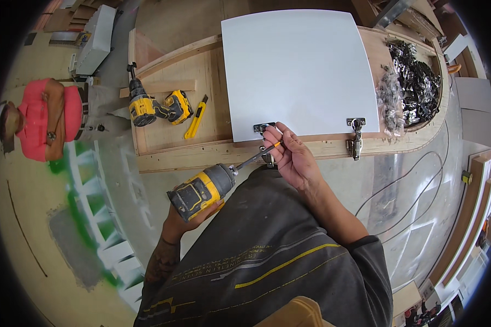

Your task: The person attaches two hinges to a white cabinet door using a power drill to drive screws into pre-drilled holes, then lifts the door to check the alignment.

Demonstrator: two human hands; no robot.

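My left hand (181,223) grips a yellow-and-black cordless driver (200,191), whose long bit (251,159) points up and right. The bit's tip end reaches the fingers of my right hand (294,158). That hand is palm up, fingers curled and thumb against the fingertips; whatever they pinch is too small to make out. It is beside a metal hinge (263,128) on the lower edge of a white panel (300,71), partly covering it. A second hinge (355,143) joins the panel's right side to the plywood frame (202,156).
Left of the panel, another cordless drill (147,107) and a yellow utility knife (196,116) lie in the frame. Bagged hardware (414,82) fills its right end. A cable (403,177) crosses the floor at right. Another person (49,120) stands at far left, arms folded.
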